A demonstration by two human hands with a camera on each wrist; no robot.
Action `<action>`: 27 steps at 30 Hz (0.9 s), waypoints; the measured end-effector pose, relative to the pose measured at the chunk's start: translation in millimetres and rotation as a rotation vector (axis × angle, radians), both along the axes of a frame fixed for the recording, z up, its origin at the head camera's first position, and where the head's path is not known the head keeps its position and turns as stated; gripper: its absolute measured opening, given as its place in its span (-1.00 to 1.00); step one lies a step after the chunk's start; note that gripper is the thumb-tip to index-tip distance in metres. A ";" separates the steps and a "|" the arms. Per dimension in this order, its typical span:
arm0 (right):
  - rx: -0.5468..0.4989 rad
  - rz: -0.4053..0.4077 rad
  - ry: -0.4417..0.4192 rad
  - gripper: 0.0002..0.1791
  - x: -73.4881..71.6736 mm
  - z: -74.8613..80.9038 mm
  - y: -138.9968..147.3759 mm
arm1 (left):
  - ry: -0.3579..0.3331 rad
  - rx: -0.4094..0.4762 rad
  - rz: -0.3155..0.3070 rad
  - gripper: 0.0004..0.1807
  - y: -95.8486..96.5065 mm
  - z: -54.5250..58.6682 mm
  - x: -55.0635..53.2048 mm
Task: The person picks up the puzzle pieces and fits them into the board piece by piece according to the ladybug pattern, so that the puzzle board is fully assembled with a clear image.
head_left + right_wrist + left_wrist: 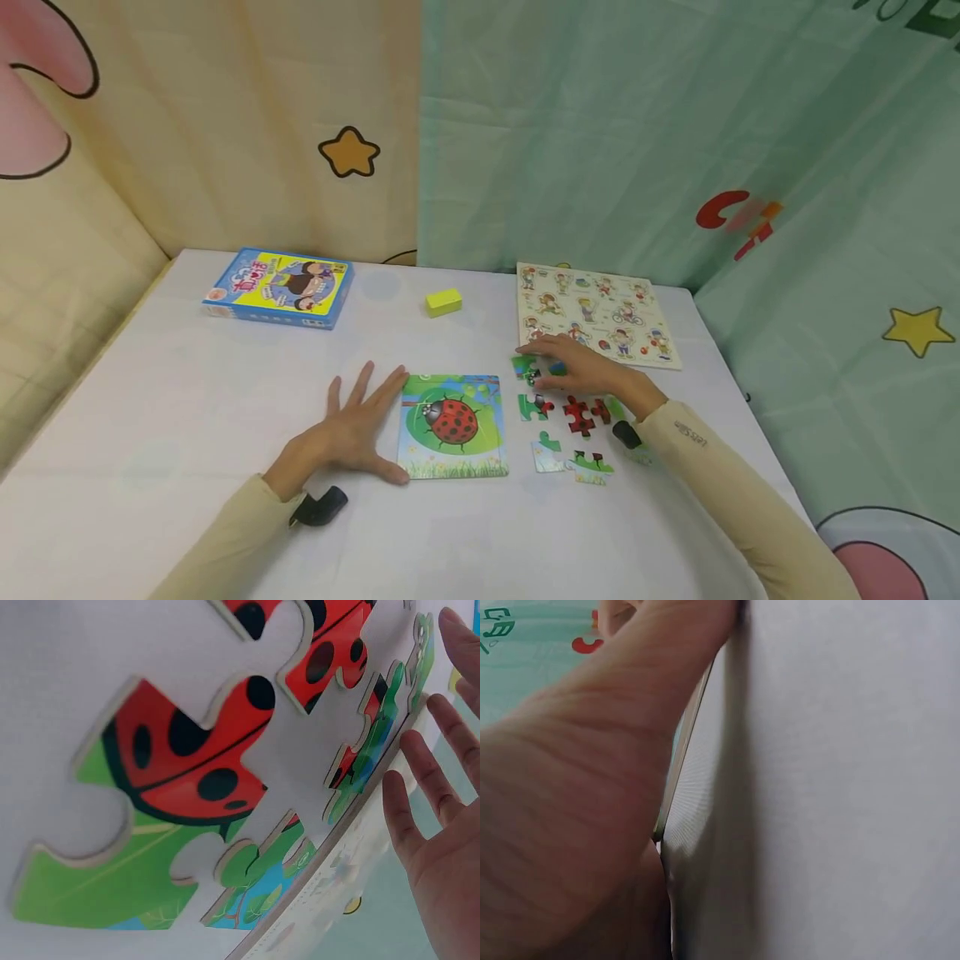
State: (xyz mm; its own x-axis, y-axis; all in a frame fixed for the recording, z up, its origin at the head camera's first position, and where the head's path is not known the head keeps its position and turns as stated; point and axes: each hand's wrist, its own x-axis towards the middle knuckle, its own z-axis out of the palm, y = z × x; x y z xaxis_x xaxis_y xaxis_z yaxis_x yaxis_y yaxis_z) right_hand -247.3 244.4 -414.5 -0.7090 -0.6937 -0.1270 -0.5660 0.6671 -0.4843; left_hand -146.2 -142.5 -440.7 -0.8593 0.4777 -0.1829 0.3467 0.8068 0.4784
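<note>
Puzzle pieces [579, 416], probably light, stiff, best pinched by edges, lie on the counter [450, 542] right of the ladybug board [453, 425], left grip [347, 435] splayed at its left edge, right grip [576, 365] outstretched over the far ones.

Bare left hand [354, 431] and right hand [579, 367] emerge from a beige left sleeve [227, 542], at eight o'clock, and matching right sleeve [742, 502], at four, printed with small dark lettering [690, 433]; each side bears a black wrist camera [322, 507].
</note>
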 end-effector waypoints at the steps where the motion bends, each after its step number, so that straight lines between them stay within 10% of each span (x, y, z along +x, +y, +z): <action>1: -0.007 0.004 -0.017 -0.35 -1.0 0.0 -1.2 | -0.002 0.000 -0.003 0.58 -0.2 0.3 0.6; 27: -0.073 0.064 -0.062 -0.60 -19.5 -6.0 -8.1 | -0.005 -0.035 -0.031 0.62 -1.9 -6.7 -5.1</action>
State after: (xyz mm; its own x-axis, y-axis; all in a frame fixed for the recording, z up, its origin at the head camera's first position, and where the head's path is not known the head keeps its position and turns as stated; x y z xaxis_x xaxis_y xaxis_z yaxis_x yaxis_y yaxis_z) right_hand -266.9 236.3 -420.5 -0.6556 -0.7460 -0.1169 -0.5734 0.5925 -0.5658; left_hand -151.3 -144.4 -447.4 -0.8431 0.4977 -0.2038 0.3700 0.8118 0.4519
